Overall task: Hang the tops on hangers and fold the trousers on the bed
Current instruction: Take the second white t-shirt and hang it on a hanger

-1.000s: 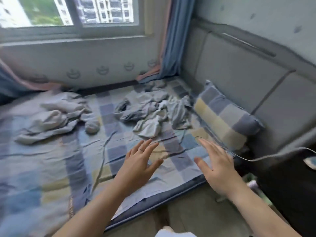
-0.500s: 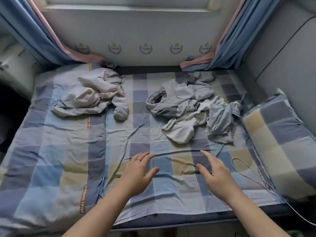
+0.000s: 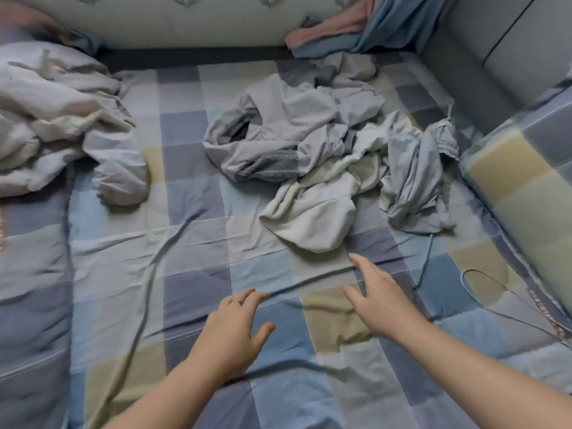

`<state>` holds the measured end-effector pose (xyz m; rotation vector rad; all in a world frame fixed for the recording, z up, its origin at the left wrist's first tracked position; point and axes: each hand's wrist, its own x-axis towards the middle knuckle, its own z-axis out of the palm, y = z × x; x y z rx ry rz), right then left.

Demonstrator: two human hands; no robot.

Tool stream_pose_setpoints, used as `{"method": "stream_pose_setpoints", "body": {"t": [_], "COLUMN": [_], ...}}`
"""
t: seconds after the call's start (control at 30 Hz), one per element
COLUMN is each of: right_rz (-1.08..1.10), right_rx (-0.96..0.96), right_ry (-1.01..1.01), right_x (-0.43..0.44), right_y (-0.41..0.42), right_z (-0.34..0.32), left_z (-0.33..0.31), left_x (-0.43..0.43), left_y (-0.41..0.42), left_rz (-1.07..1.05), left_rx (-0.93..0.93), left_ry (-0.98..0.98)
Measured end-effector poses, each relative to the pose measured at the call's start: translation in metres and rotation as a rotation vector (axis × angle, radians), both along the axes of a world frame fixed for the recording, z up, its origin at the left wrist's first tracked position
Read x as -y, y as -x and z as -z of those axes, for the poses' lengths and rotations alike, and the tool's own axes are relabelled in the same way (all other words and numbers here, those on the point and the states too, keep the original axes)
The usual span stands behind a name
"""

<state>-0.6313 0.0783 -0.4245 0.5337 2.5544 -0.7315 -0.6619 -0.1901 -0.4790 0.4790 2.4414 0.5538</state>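
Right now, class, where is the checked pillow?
In the head view the pillow lies at the right edge of the bed, beside the grey padded wall and just right of the clothes pile.

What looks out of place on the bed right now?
A thin cord lies looped on the checked sheet beside the pillow, close to the crumpled clothes pile; it could snag garments. The left hand and right hand are open, holding nothing.

Crumpled grey clothes heaped on checked bed
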Motion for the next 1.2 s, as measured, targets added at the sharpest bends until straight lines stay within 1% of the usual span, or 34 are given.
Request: {"method": "stream_pose_setpoints", "body": {"t": [0.1, 0.2, 0.3, 0.37, 0.43, 0.53, 0.6, 0.67, 0.73, 0.8, 0.87, 0.93, 1.0, 1.07, 1.1, 1.13, 1.2], "right_rz": [-0.060, -0.111, -0.157, -0.168, -0.174, -0.205, -0.245, -0.286, -0.328, -0.402, -0.462, -0.501, -0.485, -0.400, -0.340, -0.286, -0.220], "right_rx": [-0.020, -0.090, -0.143, -0.130, -0.116, -0.234, -0.255, -0.159, 0.009, 0.122, 0.147, 0.125, 0.062, -0.044, -0.099, -0.135, -0.125], "right_ry": [-0.071, -0.204, -0.293, -0.327, -0.354, -0.448, -0.438, -0.335, -0.251, -0.263, -0.316, -0.361, -0.365, -0.320, -0.288, -0.258, -0.196], "right_x": [-0.014, -0.027, -0.037, -0.044, -0.051, -0.061, -0.064, -0.062, -0.056, -0.051, -0.046, -0.043, -0.042, -0.042, -0.042, -0.042, -0.041], "right_y": [0.037, 0.078, 0.119, 0.140, 0.154, 0.158, 0.152, 0.143, 0.134, 0.131, 0.130, 0.128, 0.122, 0.116, 0.113, 0.111, 0.109], "right_z": [0.072, 0.129, 0.167, 0.186, 0.198, 0.206, 0.204, 0.196, 0.186, 0.182, 0.185, 0.194, 0.205, 0.209, 0.210, 0.210, 0.202], "left_z": [0.067, 0.119, 0.155, 0.171, 0.182, 0.187, 0.184, 0.175, 0.161, 0.149, 0.149, 0.157, 0.164, 0.165, 0.163, 0.159, 0.146], "left_x": [-0.024, -0.054, -0.083, -0.101, -0.116, -0.129, -0.131, -0.130, -0.130, -0.128, -0.127, -0.126, -0.126, -0.128, -0.130, -0.133, -0.138], "left_y": [0.032, 0.078, 0.123, 0.148, 0.165, 0.173, 0.168, 0.159, 0.156, 0.155, 0.157, 0.156, 0.156, 0.158, 0.156, 0.152, 0.144], "left_rz": [0.030, -0.024, -0.112, -0.162, -0.137, -0.082, -0.034, 0.035, 0.076, 0.141, 0.221, 0.241, 0.196, 0.092, 0.030, -0.019, -0.061], "left_rx": [-0.030, -0.089, -0.166, -0.193, -0.194, -0.174, -0.160, -0.118, -0.047, -0.023, -0.029, -0.053, -0.184, -0.322, -0.339, -0.317, -0.207], "left_ry": [0.030, 0.003, -0.034, -0.040, -0.016, 0.037, 0.068, 0.121, 0.158, 0.217, 0.281, 0.308, 0.243, 0.076, 0.012, -0.030, -0.106]}}
